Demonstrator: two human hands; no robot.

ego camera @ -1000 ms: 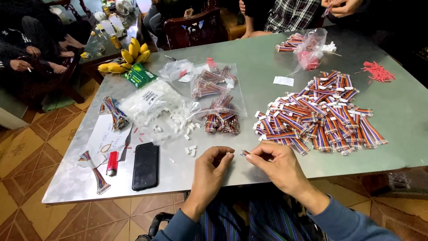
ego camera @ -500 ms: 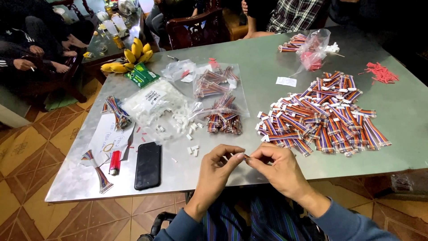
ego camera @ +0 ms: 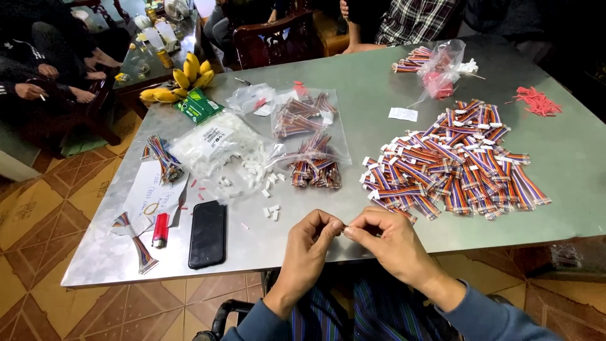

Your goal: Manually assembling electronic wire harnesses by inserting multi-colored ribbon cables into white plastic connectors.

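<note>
At the near edge of the grey metal surface [ego camera: 555,158], both hands are up and meeting: the left hand [ego camera: 314,243] and the right hand [ego camera: 384,237] are pressed fingertip to fingertip, pinching one tiny pale piece [ego camera: 344,228] between them, too small to tell what it is. Just beyond the right hand sprawls one big heap of striped ribbon cables [ego camera: 451,161] with white plugs, far too many to count. One smaller loose bundle of cables [ego camera: 315,173] lies near the middle. Now the bags: one clear bag [ego camera: 306,117] holds more striped cables; one crumpled clear bag [ego camera: 218,148] holds small white connectors, and a scatter of those connectors [ego camera: 268,183] has spilled beside it, with three or so [ego camera: 273,212] nearer the hands. One more clear bag [ego camera: 442,66] at the far side holds red bits, and one small pile of red pieces [ego camera: 536,101] sits well apart at the right. Over on the left: one black phone [ego camera: 207,232] lying flat, one red lighter [ego camera: 160,229] just beside it, two short cable bunches [ego camera: 159,156], and one bunch of yellow bananas [ego camera: 180,82] at the far corner.
</note>
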